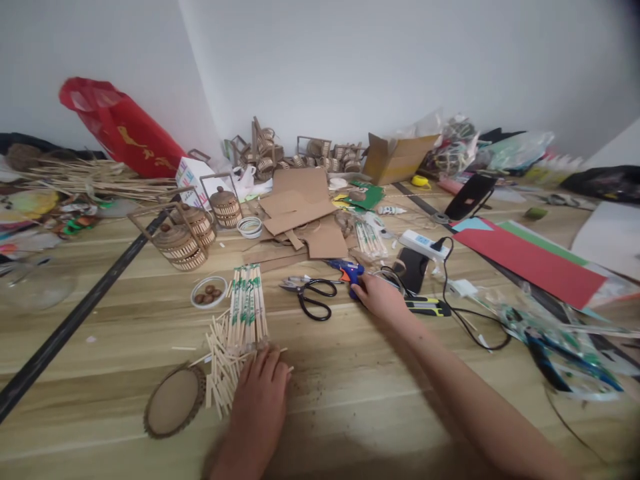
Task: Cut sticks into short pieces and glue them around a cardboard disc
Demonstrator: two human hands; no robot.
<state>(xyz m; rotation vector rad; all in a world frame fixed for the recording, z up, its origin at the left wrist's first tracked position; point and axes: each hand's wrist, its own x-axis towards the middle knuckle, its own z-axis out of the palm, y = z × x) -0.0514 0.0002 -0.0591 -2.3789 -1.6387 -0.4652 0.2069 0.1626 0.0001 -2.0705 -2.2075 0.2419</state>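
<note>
1. The right grip is wrapped round the glue gun, at its 10 o'clock.
2. The left grip lies over loose sticks; whether it pinches any, I cannot tell.
3. At its 9 o'clock, a dark-edged disc is bare, nothing built yet.
4. At 12 o'clock, chopsticks lie wrapped.
5. 3 lidded baskets stand assembled at 11 o'clock.

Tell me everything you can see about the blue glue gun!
The glue gun looks like plastic: blue body, an orange part near the middle, and a narrow nozzle pointing left. The right hand holds it by the handle. It is beside the scissors, just in front of the cardboard. I can't tell whether it rests on the table.
</note>
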